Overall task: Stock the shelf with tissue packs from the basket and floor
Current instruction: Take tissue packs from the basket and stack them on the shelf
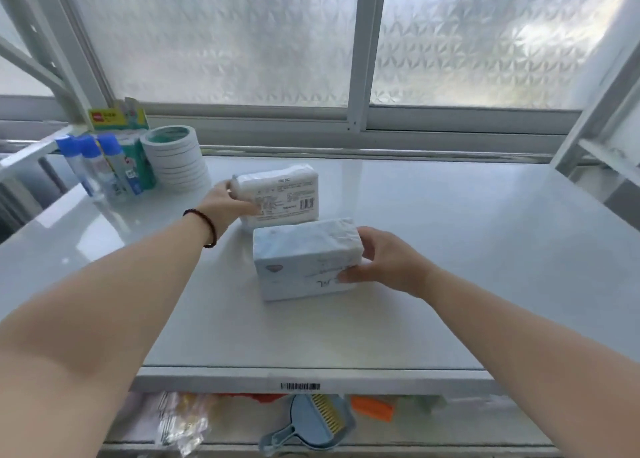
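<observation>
Hands both busy on the shelf (450, 249): left hand (227, 203) grips the far tissue pack (280, 194), right hand (384, 260) holds the near tissue pack (304, 263), packs just about touching.

Both hands are out over the white shelf (450, 249) by the frosted window (225, 35). The left hand (228, 203) grips the left end of the far tissue pack (280, 194), barcode side up. The right hand (384, 260) holds the right end of the near tissue pack (304, 263), just in front of the other. Blue-capped bottles (93, 166) and a stack of tape rolls (176, 158) stand at the far left corner.
</observation>
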